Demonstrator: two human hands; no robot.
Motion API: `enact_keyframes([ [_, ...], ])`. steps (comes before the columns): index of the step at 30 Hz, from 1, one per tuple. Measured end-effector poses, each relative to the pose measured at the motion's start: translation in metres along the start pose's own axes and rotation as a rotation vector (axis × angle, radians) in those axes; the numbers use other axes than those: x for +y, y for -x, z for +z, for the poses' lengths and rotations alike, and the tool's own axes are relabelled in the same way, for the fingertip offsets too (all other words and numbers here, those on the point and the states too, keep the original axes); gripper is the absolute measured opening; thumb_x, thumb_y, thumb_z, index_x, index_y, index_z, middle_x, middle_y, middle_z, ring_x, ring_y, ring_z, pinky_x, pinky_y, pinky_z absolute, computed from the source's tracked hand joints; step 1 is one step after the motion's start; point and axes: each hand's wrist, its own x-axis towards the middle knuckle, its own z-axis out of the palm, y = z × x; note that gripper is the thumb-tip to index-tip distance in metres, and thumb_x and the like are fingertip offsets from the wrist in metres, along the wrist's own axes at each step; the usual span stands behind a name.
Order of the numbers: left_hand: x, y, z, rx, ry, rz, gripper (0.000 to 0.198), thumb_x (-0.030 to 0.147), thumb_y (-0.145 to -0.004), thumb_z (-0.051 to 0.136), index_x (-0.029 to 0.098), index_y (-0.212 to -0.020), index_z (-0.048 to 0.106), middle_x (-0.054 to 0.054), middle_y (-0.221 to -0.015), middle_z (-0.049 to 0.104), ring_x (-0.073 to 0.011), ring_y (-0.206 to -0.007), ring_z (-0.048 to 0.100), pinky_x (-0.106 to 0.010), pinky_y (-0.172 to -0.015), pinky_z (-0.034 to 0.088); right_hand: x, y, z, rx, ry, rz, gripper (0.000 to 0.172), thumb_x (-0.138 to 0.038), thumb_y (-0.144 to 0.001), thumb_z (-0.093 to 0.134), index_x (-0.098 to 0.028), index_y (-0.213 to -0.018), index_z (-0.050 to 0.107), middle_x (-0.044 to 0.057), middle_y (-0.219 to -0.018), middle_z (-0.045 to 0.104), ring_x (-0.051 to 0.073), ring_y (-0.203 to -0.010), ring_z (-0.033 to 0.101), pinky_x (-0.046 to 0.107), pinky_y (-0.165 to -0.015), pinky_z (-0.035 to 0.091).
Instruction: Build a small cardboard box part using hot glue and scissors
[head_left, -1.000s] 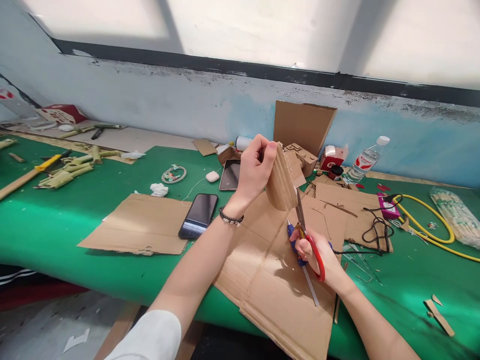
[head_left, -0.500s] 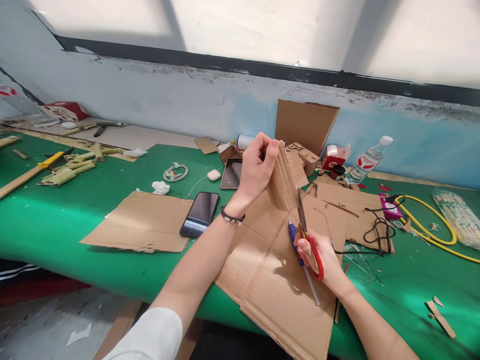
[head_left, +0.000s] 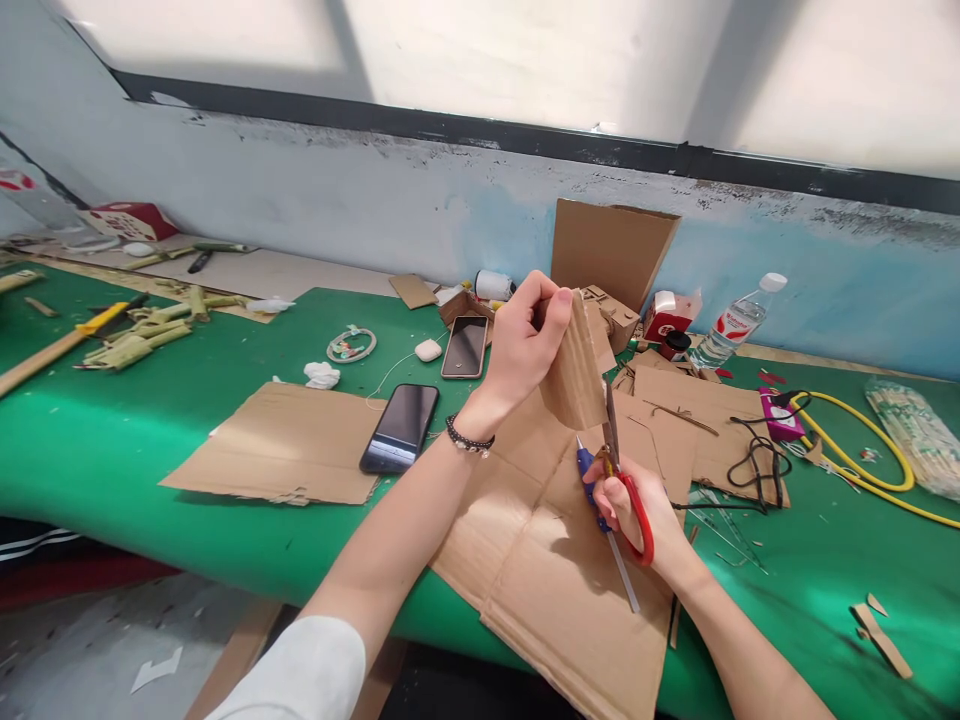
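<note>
My left hand (head_left: 529,330) is closed on the upper end of a curved cardboard piece (head_left: 574,375), holding it up above the table. My right hand (head_left: 634,505) grips red-handled scissors (head_left: 642,520), their blades pointing up at the lower right edge of that piece. Whether the blades have cardboard between them I cannot tell. Under both hands lies a large creased cardboard sheet (head_left: 555,590). On it, just behind the right hand's fingers, rests a blue glue gun (head_left: 586,470) with a glue stick jutting out toward me.
Two phones (head_left: 400,428) and a flat cardboard sheet (head_left: 277,440) lie to the left. Behind stand cardboard pieces (head_left: 611,245) and a water bottle (head_left: 739,325). At right are a black cord (head_left: 754,455), a yellow cable (head_left: 900,440) and a bag of sticks (head_left: 915,435).
My left hand and the cardboard piece have shifted slightly right and down. The scissors have moved a little to the right with my right hand.
</note>
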Motion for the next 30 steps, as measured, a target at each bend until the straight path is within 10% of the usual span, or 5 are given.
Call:
enact_keyframes([
  [30,0.001,0.000,0.000,-0.022,-0.018,-0.005,0.061,0.077,-0.109,0.062,0.024,-0.081,0.053,0.004,-0.071,0.045,-0.0121,-0.062,0.042,-0.029,-0.057,0.039,-0.018,0.006,0.000,0.041,0.095,0.040,0.069,-0.093,-0.102,0.058,-0.025,-0.087,0.061,-0.003,-0.063,0.050,0.015,-0.055,0.041,0.029,-0.049,0.032],
])
